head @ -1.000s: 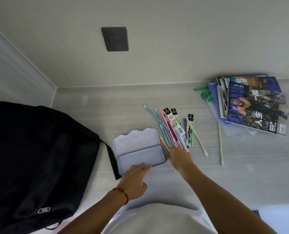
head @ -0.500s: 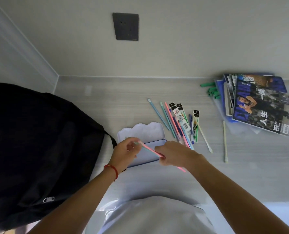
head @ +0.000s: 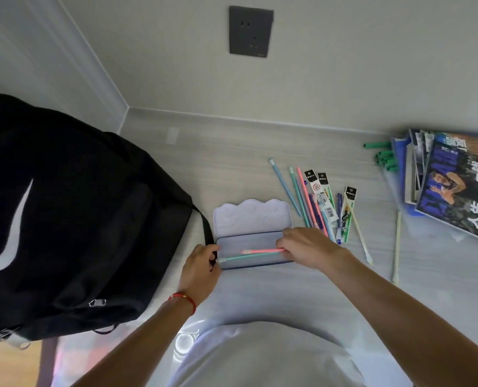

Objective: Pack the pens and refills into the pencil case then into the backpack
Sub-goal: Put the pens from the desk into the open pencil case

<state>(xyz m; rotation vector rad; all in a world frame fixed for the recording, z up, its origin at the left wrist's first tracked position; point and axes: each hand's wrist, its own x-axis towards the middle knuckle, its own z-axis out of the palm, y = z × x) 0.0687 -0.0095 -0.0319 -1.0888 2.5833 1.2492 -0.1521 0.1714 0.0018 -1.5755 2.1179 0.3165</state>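
Note:
The pale blue pencil case [head: 249, 263] lies open on the table, its scalloped lid [head: 251, 216] flipped back. A pink pen [head: 263, 250] and a mint green pen [head: 246, 256] lie lengthwise over its tray. My right hand [head: 307, 247] pinches their right ends. My left hand [head: 202, 270] touches the green pen's left tip at the case's left end. A loose pile of pens and packaged refills [head: 320, 206] lies just right of the case. The black backpack [head: 73, 219] sits at the left.
Two pale pens [head: 396, 247] lie apart on the table at the right. A stack of magazines [head: 452, 180] sits at the far right with green caps [head: 383, 156] beside it. A wall with a dark socket [head: 250, 31] stands behind the table.
My right hand picked a pink and a green pen out of the pile and brought them left over the open case. My left hand came up to steady their left end.

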